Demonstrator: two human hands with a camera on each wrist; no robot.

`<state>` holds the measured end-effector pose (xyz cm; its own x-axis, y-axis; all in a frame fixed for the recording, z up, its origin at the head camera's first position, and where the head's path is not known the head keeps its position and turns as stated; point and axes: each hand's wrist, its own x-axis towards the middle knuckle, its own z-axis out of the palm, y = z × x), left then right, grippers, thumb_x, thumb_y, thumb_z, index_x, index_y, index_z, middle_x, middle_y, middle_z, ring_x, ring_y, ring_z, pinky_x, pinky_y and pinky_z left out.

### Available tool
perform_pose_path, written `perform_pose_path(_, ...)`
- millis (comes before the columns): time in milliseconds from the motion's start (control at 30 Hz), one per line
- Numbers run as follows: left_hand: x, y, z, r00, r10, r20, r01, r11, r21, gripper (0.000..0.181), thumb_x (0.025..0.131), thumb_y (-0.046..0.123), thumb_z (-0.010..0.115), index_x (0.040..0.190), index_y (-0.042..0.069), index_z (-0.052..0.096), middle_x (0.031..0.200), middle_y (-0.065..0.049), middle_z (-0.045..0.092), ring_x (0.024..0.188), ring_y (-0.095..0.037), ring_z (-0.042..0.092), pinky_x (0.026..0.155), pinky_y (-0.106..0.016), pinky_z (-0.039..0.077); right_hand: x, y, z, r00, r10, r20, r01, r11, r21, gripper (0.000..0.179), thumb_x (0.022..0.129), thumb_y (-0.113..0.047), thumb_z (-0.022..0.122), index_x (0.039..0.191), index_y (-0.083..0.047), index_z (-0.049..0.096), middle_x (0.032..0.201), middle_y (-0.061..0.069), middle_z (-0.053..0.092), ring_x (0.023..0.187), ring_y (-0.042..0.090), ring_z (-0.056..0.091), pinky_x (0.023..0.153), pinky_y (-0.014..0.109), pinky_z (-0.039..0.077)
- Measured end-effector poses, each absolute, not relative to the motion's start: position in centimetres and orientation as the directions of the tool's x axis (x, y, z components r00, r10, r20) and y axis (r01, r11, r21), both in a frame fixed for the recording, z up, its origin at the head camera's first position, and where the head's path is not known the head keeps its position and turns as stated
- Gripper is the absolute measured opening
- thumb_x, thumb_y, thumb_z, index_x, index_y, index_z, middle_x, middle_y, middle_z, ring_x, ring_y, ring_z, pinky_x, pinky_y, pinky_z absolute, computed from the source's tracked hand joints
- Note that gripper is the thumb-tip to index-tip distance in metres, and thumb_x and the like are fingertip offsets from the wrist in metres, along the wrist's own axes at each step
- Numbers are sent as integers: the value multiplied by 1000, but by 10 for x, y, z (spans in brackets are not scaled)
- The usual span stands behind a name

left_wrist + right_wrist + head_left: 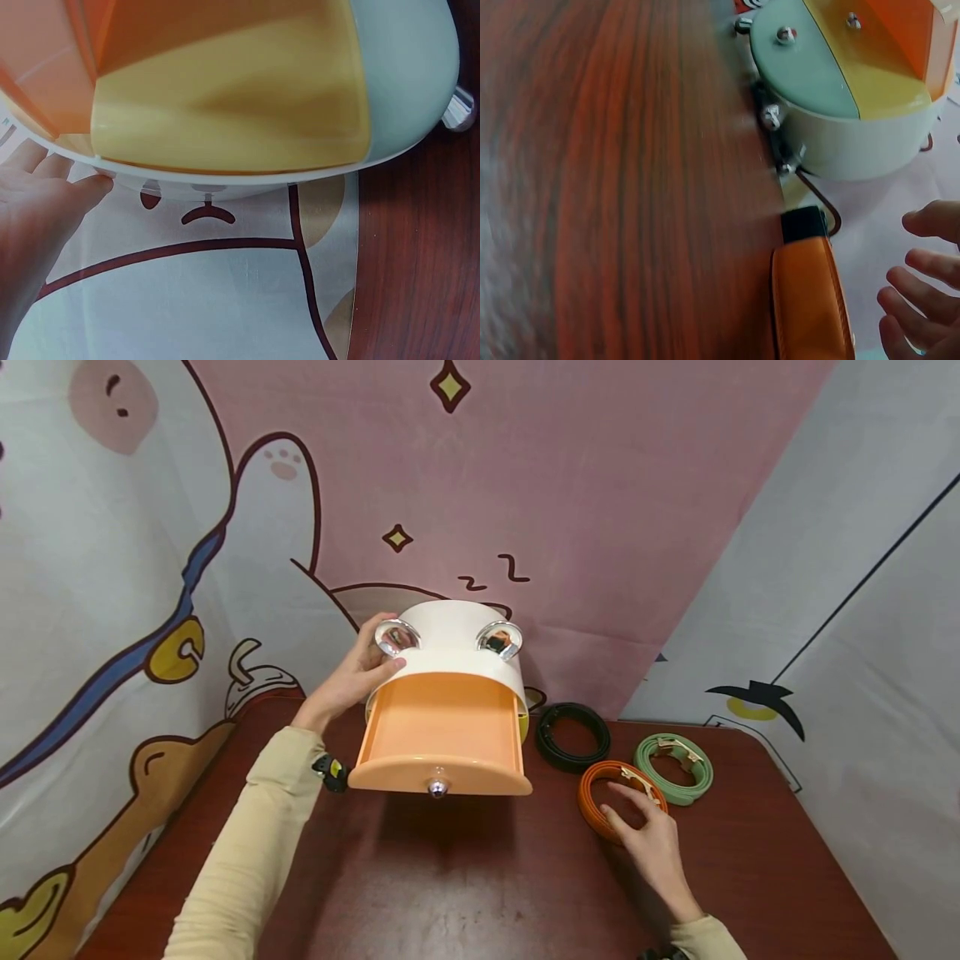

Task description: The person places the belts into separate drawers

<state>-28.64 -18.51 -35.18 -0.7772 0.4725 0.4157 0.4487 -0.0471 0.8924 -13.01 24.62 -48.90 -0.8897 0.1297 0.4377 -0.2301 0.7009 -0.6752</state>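
A small white drawer cabinet (450, 639) with two shiny round eyes stands against the backdrop. Its orange top drawer (442, 718) is pulled out and bare inside. My left hand (358, 675) grips the cabinet's upper left side, thumb on the front and fingers behind one eye. In the right wrist view the yellow drawer (870, 52) and mint-green drawer (799, 71) below are closed. My right hand (651, 843) hovers by a coiled orange belt (592, 806), thumb and fingers spread. Nothing is between them in the right wrist view, where the belt lies beside the hand.
A coiled black belt (547, 743) lies right of the cabinet. Behind the orange one sits a coiled green belt (697, 785), its gold buckle on top. All rest on the dark red wooden table (450, 893). A printed cloth (585, 485) hangs behind and along the sides.
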Motion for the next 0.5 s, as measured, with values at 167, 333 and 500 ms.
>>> perform_pose_path(167,-286,-185,-351,-784,470,405,439,-40,898,66,98,-5,49,149,14,12,128,-19,44,117,-20,48,90,-29,44,-132,256,-492,-885,190,425,-184,696,-694,38,80,-7,79,117,-11,69,104,9,69,60,19,50,53,18,33)
perform_pose_path(333,-285,-185,-351,-795,468,386,421,-33,907,66,98,-4,49,149,19,13,128,-18,45,116,-20,49,88,-30,46,-133,265,-496,-889,246,387,-120,691,-713,39,83,-9,78,120,-8,68,112,12,67,88,28,61,68,19,40)
perform_pose_path(500,-284,-184,-350,-791,470,392,423,-43,905,66,98,-5,49,149,15,12,127,-16,45,116,-19,49,89,-29,46,-135,274,-497,-893,293,342,-53,685,-726,38,86,-14,76,122,-8,66,115,15,66,91,29,60,69,18,37)
